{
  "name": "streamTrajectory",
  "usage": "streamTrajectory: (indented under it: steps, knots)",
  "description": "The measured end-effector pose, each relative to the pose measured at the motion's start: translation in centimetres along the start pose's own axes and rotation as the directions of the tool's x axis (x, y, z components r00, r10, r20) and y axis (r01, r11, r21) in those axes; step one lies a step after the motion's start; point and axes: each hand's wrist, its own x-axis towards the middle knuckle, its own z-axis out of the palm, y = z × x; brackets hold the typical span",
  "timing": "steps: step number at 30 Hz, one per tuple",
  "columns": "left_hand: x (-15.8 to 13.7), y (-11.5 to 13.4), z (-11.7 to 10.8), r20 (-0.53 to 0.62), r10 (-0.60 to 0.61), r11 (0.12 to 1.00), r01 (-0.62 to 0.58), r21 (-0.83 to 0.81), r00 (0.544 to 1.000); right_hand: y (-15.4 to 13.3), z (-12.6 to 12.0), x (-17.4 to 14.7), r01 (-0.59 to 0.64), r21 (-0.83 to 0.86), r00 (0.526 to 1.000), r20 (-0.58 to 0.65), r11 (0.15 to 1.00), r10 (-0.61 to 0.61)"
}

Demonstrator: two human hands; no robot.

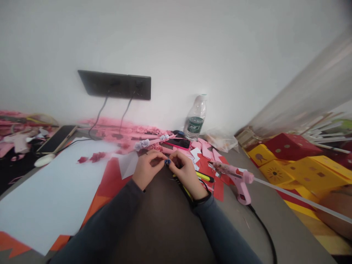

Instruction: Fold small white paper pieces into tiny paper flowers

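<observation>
My left hand (148, 167) and my right hand (185, 172) meet above the desk, fingers pinched together. Between their fingertips is a small dark blue piece (167, 161), too small for me to tell its kind. Under my right wrist lie yellow-and-black cutters (205, 176), partly covered by the hand. Just beyond my fingers are white paper flowers (142, 144) and a phone with a pink edge (178, 143). Red and pink paper scraps (206, 150) are scattered to the right of my right hand.
A pink glue gun (236, 178) with a clear stick and black cord lies at right. Large white paper (57, 179) covers red and orange sheets at left. A bottle (195, 123) stands by the wall. Yellow and red boxes (310, 172) fill the right side, near another person's arm (337, 209).
</observation>
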Motion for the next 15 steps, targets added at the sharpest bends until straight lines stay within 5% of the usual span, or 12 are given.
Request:
streamTrajectory:
  steps: [7, 15]
  knots:
    - [0.24, -0.03, -0.16, 0.034, -0.155, 0.945, 0.158, -0.287, 0.987, 0.01, -0.16, 0.14, -0.048, 0.122, 0.997, 0.058, 0.991, 0.041]
    - [0.29, -0.11, -0.14, 0.06, -0.256, 0.898, 0.26, -0.356, 0.965, -0.18, -0.02, 0.13, -0.052, 0.147, 0.997, 0.061, 0.988, 0.043]
